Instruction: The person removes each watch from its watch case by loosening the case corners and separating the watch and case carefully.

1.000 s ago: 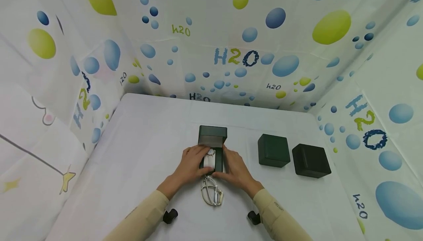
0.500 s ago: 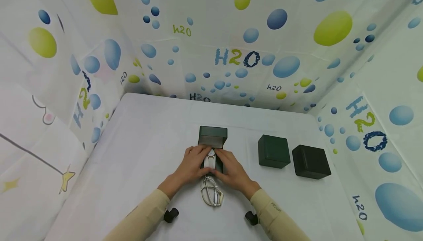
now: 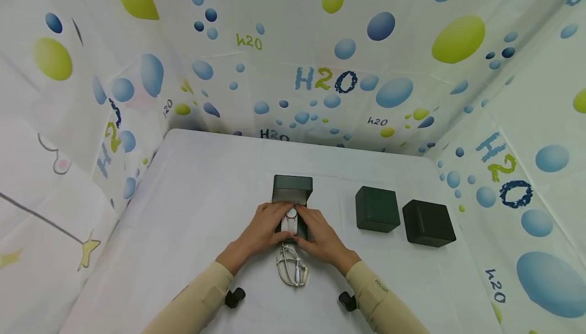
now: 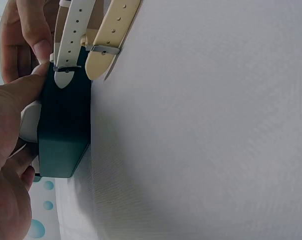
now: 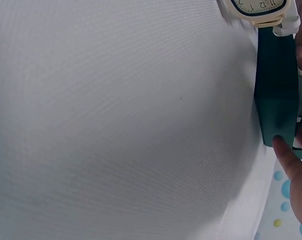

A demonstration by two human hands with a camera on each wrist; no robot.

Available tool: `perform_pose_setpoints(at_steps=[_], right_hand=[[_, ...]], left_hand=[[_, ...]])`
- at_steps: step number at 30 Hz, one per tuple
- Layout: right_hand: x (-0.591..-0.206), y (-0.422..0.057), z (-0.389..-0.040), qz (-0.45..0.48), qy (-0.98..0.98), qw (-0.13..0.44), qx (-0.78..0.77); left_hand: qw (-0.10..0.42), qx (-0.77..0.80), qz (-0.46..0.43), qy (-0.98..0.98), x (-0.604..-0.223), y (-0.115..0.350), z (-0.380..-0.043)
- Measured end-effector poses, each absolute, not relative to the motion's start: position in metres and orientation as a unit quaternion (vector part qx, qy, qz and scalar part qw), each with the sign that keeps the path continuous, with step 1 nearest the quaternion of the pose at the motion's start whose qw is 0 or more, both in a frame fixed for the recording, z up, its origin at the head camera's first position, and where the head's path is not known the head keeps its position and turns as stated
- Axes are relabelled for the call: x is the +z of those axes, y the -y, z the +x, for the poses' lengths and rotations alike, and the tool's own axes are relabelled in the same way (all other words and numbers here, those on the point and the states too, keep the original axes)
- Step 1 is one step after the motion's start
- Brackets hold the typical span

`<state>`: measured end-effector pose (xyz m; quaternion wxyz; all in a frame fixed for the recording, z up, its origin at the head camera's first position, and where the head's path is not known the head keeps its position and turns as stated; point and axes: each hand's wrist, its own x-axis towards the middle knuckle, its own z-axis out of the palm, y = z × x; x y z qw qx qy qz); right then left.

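An open dark green watch box [image 3: 293, 183] stands mid-table, its lid raised at the back. Inside it lies a wristwatch [image 3: 291, 214] with a white strap, wrapped round a pale cushion. My left hand [image 3: 260, 229] pinches the watch and cushion from the left, thumb at the near end, fingers at the far end. My right hand [image 3: 324, 235] holds the same watch from the right, its thumb meeting the left one. In the right wrist view one right finger [image 5: 286, 155] touches the box's outer wall [image 5: 278, 115]. The cushion's underside is hidden.
Just in front of the box lie more watches [image 3: 293, 273] with white and cream straps [image 4: 108, 47], close together. A shut green box [image 3: 378, 209] and a black box [image 3: 429, 223] stand to the right. Printed curtains [image 3: 320, 44] surround the white table [image 3: 206, 171].
My right hand has moved left and inward from the box's right side onto the watch. The left hand stays at the watch; the box has not visibly moved.
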<state>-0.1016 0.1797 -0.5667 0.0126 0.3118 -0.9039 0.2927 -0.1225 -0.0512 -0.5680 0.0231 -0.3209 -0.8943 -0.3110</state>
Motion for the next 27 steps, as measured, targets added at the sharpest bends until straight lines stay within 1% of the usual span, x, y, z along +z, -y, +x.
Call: perform_pose_setpoints(at_steps=[8,11,19,27], right_hand=[[-0.565,-0.177,-0.100,0.303,0.905,0.015,0.299],[-0.565,-0.176,-0.100,0.297,0.904,0.020,0.306],[-0.567,-0.177,-0.101,0.317,0.898,0.051,0.301],[-0.569,-0.176,-0.104,0.334,0.890,0.074,0.300]], left_hand=[[0.045,-0.328,-0.336,0.882,-0.565,0.056,-0.124],[0.034,-0.330,-0.333,0.883,-0.561,0.056,-0.125],[-0.025,-0.345,-0.353,0.869,-0.545,0.054,-0.128],[-0.026,-0.339,-0.359,0.869,-0.544,0.055,-0.127]])
